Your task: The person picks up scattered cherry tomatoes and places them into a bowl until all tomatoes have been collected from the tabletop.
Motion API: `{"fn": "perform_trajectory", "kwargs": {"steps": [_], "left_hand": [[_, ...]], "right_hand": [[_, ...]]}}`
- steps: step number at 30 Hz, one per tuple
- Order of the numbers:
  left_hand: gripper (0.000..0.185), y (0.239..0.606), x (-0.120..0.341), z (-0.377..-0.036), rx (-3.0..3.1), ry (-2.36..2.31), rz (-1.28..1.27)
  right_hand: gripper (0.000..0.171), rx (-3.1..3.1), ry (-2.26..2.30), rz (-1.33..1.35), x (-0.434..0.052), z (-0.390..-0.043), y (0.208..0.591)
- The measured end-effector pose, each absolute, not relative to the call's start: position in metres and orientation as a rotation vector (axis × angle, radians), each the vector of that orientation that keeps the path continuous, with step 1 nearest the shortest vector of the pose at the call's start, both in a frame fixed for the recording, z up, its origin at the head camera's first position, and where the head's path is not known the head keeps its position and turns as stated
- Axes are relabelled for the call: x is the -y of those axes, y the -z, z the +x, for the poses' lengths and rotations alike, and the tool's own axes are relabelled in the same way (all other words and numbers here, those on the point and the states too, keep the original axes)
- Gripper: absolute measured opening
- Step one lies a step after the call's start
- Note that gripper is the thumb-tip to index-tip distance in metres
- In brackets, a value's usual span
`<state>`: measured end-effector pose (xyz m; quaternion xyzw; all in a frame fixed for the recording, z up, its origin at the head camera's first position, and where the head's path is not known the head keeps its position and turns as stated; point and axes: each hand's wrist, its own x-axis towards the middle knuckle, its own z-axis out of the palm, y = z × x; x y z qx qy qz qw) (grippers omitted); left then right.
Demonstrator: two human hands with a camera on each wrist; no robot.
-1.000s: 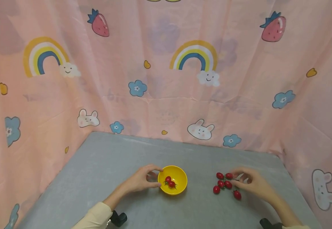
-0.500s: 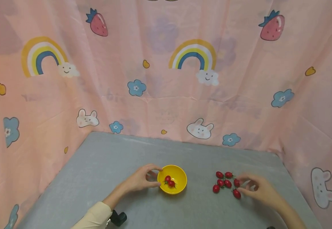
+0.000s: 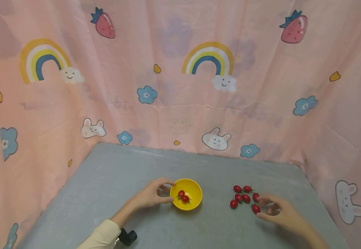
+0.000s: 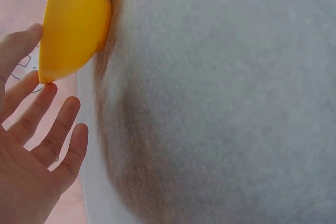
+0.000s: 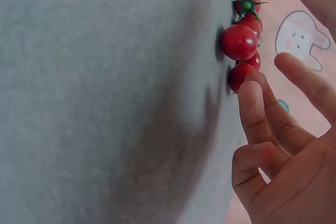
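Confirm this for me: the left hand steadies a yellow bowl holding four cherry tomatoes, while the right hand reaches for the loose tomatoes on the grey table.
Not quite. The yellow bowl holds two cherry tomatoes, not four, as the head view shows. The rest stands: the left hand touches the bowl's side, and the right hand reaches the loose tomatoes on the grey table.

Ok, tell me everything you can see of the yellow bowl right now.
The yellow bowl is small, round and glossy, plastic by the look of it, and stands upright on the grey table left of the loose tomatoes. Two red cherry tomatoes with green stems lie inside. The left hand cups its left side, forefinger by the rim and thumb low at the wall. The left wrist view shows its plain outer wall and narrow foot on the table.
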<state>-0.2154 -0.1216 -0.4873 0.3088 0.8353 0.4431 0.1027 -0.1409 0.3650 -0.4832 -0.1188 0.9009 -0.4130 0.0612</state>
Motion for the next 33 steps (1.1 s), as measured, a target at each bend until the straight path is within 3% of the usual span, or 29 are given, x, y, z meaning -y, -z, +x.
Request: {"fn": "perform_trajectory", "kwargs": {"steps": [33], "left_hand": [[0.047, 0.487, 0.122, -0.216, -2.467, -1.282, 0.888]], "right_hand": [[0.037, -2.758, 1.211, -0.28, -0.363, -0.152, 0.497]]}}
